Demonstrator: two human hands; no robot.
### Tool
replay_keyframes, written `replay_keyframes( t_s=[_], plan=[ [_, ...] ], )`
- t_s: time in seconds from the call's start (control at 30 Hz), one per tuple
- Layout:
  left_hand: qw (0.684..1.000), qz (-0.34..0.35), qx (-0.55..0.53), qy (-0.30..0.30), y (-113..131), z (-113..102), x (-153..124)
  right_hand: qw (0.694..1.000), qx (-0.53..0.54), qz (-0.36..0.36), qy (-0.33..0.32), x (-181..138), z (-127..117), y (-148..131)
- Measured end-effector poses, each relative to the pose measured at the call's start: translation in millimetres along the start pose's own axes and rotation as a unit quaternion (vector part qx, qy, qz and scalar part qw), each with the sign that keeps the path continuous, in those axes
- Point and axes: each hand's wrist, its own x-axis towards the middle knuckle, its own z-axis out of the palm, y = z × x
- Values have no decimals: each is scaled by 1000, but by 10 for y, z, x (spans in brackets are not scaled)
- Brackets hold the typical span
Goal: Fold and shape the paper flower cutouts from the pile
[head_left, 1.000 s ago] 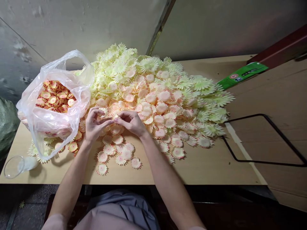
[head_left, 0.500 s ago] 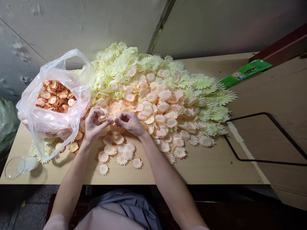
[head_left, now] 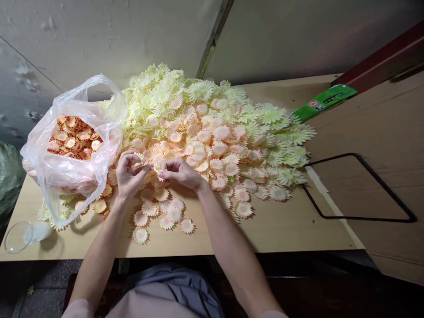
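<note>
A big heap of pale yellow and pink paper flower pieces (head_left: 212, 128) covers the middle of the wooden table (head_left: 291, 229). At its near edge my left hand (head_left: 130, 174) pinches a small flower piece (head_left: 141, 160) between thumb and fingers. My right hand (head_left: 181, 172) is closed in a pinch right beside it, fingertips almost touching the left hand; what it grips is too small to name. Loose pink-centred flowers (head_left: 165, 214) lie on the table just below both hands.
A clear plastic bag (head_left: 71, 150) full of red-edged flowers stands to the left of my hands. A clear cup (head_left: 20, 236) lies at the table's front left corner. A green packet (head_left: 326, 101) and a black wire frame (head_left: 357, 187) are at the right.
Both hands stay pinched together at the heap's edge with small finger movements. The view has shifted slightly, so everything sits a little further left and lower.
</note>
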Motion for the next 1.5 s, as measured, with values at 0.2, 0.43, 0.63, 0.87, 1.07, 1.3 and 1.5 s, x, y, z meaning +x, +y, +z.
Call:
replay_keyframes(
  t_s=[0.2, 0.43, 0.63, 0.87, 1.07, 1.3, 1.5],
  plan=[
    [1000, 13, 18, -14, -1, 42, -39, 998, 5, 17, -58, -44, -91, -4],
    [998, 24, 32, 46, -49, -8, 25, 994, 19, -9, -112, -123, -113, -35],
    [1000, 5, 20, 1, -18, 0, -1, 994, 17, -61, 90, 17, -135, 175],
    [997, -18, -67, -37, -6, 24, -20, 978, -11, -94, 185, 94, -30, 151],
    [999, -20, -45, -13, -25, 35, -16, 986, -23, -55, 154, 94, 26, 122],
    [998, -28, -59, -27, 16, 39, -16, 982, -41, -66, 174, 105, 7, 175],
    [999, -9, -41, -32, -38, 26, -8, 979, -75, -62, 179, 89, 37, 117]
  ],
)
